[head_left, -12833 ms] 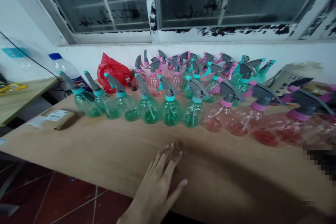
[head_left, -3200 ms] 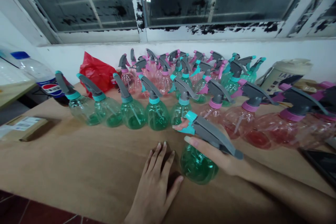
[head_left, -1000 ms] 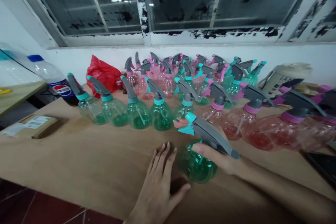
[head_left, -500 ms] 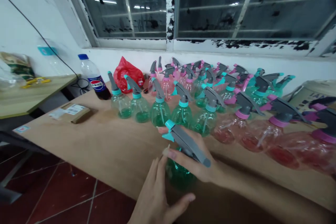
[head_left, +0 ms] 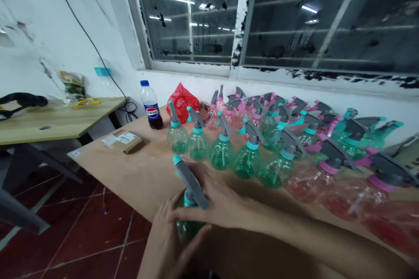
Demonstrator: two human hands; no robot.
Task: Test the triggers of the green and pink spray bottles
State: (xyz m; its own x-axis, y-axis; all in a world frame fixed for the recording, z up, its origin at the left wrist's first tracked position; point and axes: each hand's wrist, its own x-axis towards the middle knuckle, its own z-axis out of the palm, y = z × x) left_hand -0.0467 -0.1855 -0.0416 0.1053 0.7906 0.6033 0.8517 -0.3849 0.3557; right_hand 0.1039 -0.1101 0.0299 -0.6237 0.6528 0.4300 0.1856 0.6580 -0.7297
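A green spray bottle [head_left: 190,228] with a grey trigger head and turquoise nozzle stands at the front of the table, tipped slightly. My right hand [head_left: 219,202] is closed around its neck, just under the grey lever. From the left, my left hand [head_left: 163,237] cups the bottle's body, thumb in front and fingers behind. Most of the body is hidden by the two hands. Just behind them runs a row of similar green spray bottles [head_left: 221,153], which continues to the right with pink-collared spray bottles [head_left: 310,185] holding red liquid.
More spray bottles [head_left: 229,117] crowd the table's back by the wall. At the back left are a cola bottle [head_left: 152,111], a red plastic bag [head_left: 183,101] and a small cardboard packet [head_left: 126,141]. A second table [head_left: 65,117] stands left, across a gap.
The view has turned left. My right hand has carried the spray bottle leftward, away from the row. My left hand, apart from it before, has closed in around its body.
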